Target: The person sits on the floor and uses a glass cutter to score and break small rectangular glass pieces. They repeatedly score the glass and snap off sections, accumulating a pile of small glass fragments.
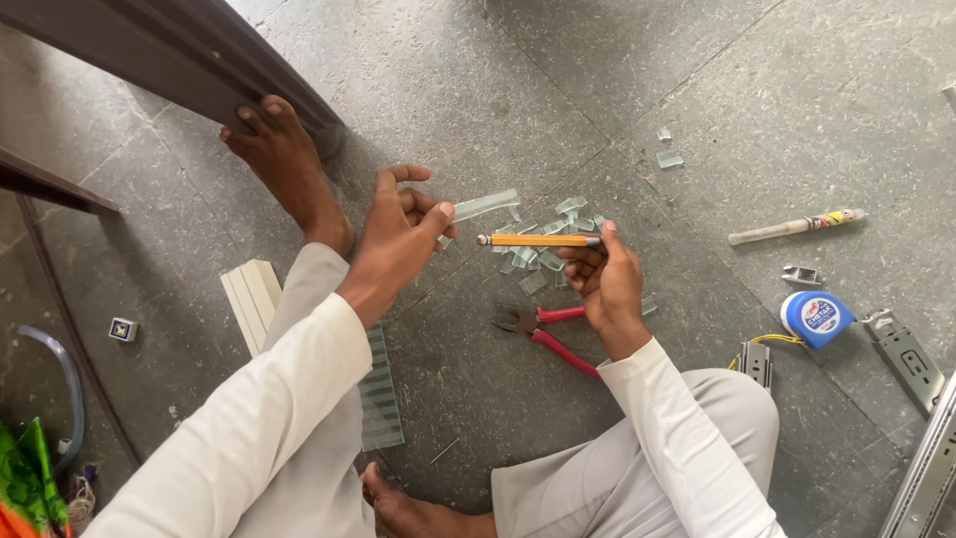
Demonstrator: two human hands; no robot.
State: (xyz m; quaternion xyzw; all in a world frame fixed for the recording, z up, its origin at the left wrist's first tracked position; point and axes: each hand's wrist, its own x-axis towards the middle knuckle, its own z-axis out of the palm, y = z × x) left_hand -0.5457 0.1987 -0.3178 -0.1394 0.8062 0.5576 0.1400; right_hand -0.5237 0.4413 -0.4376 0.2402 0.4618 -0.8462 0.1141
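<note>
I sit on a grey stone floor. My left hand (pixel 400 227) pinches a narrow strip of clear glass (pixel 485 204) that sticks out to the right. My right hand (pixel 604 274) grips a yellow-handled glass cutter (pixel 536 240), held level with its tip pointing left toward the strip. Under both hands lies a heap of small glass offcuts (pixel 546 249). Red-handled pliers (pixel 543 327) rest on the floor just below my right hand.
A blue tape measure (pixel 816 317), a white tube (pixel 794 228) and metal drawer slides (pixel 911 361) lie at the right. A stack of glass strips (pixel 381 391) and white blocks (pixel 251 296) lie by my left leg. Dark wooden furniture (pixel 189 55) stands top left.
</note>
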